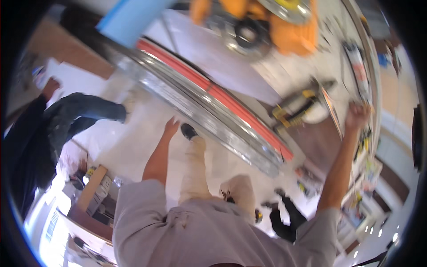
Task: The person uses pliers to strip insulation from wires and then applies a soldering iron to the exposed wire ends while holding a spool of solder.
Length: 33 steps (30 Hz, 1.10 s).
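In the head view, the left hand [171, 128] hangs with its fingers apart near the long silver profile [193, 106], while the right hand [358, 115] has its fingers curled just short of the white-and-red tube [357, 66], though blur leaves me unable to tell whether they grip anything. Pale floor [142, 118] spreads around the left hand, and the bench rim [376, 66] runs close beside the right. The profile is shiny, slanting alongside a red strip [218, 95]; the tube is slim and lies lengthwise.
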Each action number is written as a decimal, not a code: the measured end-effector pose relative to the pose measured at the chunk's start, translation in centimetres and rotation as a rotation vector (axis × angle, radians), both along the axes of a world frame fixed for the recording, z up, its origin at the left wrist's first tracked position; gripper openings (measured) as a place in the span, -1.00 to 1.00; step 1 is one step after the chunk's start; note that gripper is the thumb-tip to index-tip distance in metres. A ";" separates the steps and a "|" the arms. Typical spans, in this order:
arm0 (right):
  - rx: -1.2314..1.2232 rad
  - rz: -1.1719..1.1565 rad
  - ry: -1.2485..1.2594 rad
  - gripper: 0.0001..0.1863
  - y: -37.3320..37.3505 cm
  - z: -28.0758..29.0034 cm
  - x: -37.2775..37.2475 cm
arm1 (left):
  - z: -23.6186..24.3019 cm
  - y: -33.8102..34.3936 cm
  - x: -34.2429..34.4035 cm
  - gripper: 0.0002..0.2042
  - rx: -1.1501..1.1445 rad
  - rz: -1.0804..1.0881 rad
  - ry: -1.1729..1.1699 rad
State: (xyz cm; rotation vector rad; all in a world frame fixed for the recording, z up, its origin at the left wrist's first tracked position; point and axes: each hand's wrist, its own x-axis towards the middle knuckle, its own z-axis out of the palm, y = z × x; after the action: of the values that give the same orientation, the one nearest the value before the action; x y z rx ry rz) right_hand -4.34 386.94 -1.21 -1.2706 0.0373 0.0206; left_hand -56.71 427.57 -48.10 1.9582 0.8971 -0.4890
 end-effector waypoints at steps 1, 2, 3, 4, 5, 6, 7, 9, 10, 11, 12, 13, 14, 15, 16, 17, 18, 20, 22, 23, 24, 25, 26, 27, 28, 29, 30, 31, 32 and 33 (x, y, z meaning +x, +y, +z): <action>-0.017 -0.007 -0.005 -0.77 -2.7 -0.1 0.5 | 1.8 -2.9 -2.9 -0.35 -0.084 -0.015 0.063; 0.075 0.054 0.028 -0.70 -2.2 -0.2 0.7 | 3.2 -4.5 -8.0 -0.32 -0.069 -0.084 0.194; 0.063 0.056 0.010 -0.70 -1.5 -0.3 0.6 | 4.6 -5.6 -13.2 -0.30 -0.098 -0.143 0.262; 0.085 0.065 0.042 -0.72 0.2 0.1 0.1 | 6.2 -6.5 -18.1 -0.30 -0.134 -0.171 0.364; 0.122 0.180 -0.001 -0.74 -0.8 0.2 0.5 | 7.8 -6.9 -21.6 -0.29 -0.158 -0.219 0.430; 0.115 0.165 -0.012 -0.74 -1.0 0.1 0.8 | 10.3 -7.4 -23.9 -0.28 -0.121 -0.237 0.447; 0.114 0.156 -0.008 -0.75 -1.3 0.8 0.7 | 12.1 -7.0 -25.2 -0.27 -0.191 -0.166 0.493; 0.147 0.148 0.015 -0.76 -1.9 0.7 1.4 | 12.5 -4.6 -30.5 -0.26 -0.197 -0.226 0.528; 0.170 0.167 0.030 -0.78 -2.0 -0.6 1.9 | 12.0 -2.9 -33.8 -0.26 -0.138 -0.361 0.506; 0.152 0.204 0.014 -0.79 -1.4 -0.5 1.5 | 12.6 -2.7 -31.4 -0.27 -0.128 -0.234 0.556; 0.129 0.214 -0.008 -0.79 -1.3 0.4 1.2 | 14.4 -1.8 -27.6 -0.29 -0.116 -0.113 0.598; 0.163 0.197 0.004 -0.80 -1.3 0.2 1.6 | 14.0 -0.1 -27.9 -0.32 -0.017 -0.167 0.503; 0.204 0.189 0.028 -0.81 -1.0 -0.8 2.3 | 13.4 2.3 -29.4 -0.34 0.088 -0.211 0.420; 0.216 0.226 0.036 -0.81 -0.2 -1.5 2.6 | 13.1 3.7 -28.6 -0.38 0.155 -0.245 0.390; 0.199 0.175 0.051 -0.78 -0.3 -1.2 2.1 | 13.6 3.5 -25.9 -0.41 0.151 0.042 0.264; 0.169 0.121 0.052 -0.75 -0.8 -0.6 1.6 | 16.1 2.3 -20.2 -0.43 -0.108 0.425 0.171; 0.140 0.123 0.031 -0.77 -2.5 -0.3 2.0 | 20.9 1.5 -13.7 -0.45 -0.307 0.831 0.054; 0.101 -0.043 0.059 -0.75 0.7 1.3 0.4 | 22.8 0.3 -12.3 -0.39 -0.353 0.830 -0.115; 0.174 0.231 0.018 -0.74 -1.6 0.6 0.7 | 25.1 -2.8 -9.9 -0.43 -0.265 0.832 -0.153; 0.154 0.196 -0.002 -0.75 -1.3 0.3 0.5 | 25.9 -4.1 -8.5 -0.46 -0.191 0.797 -0.172; 0.156 0.181 -0.001 -0.76 -1.4 -0.2 1.0 | 26.1 -5.4 -8.2 -0.46 -0.187 0.810 -0.183; 0.153 0.187 0.014 -0.77 -1.4 -0.8 1.3 | 26.1 -6.8 -8.3 -0.45 -0.182 0.818 -0.191; 0.255 0.218 0.083 -0.78 -1.6 -1.2 1.5 | 26.6 -8.1 -8.0 -0.46 -0.178 0.855 -0.211; 0.273 0.211 0.122 -0.78 -0.8 -1.2 1.3 | 27.2 -9.2 -7.6 -0.47 -0.168 0.900 -0.220; 0.282 0.142 0.180 -0.76 0.8 -0.7 0.6 | 27.8 -9.9 -7.0 -0.47 -0.161 0.909 -0.235; 0.282 0.231 0.179 -0.74 0.1 -1.3 0.9 | 28.2 -10.3 -6.0 -0.45 -0.153 0.987 -0.276; 0.286 0.225 0.180 -0.74 -0.2 -0.8 0.8 | 28.8 -10.8 -5.1 -0.43 -0.139 1.063 -0.315; 0.302 0.249 0.198 -0.77 0.2 0.1 0.6 | 30.0 -11.3 -3.6 -0.45 -0.073 1.095 -0.358; 0.318 0.267 0.217 -0.78 -0.1 1.0 0.7 | 32.4 -11.4 -1.1 -0.45 -0.062 1.094 -0.350; 0.341 0.352 0.207 -0.76 -1.0 1.2 1.3 | 35.7 -11.5 2.1 -0.50 0.036 1.093 -0.403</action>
State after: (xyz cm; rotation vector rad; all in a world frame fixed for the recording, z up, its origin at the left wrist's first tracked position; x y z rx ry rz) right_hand -3.06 385.91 -0.02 -0.9169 -0.0113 0.4447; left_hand -54.65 416.08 -12.41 1.2372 1.5005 0.5339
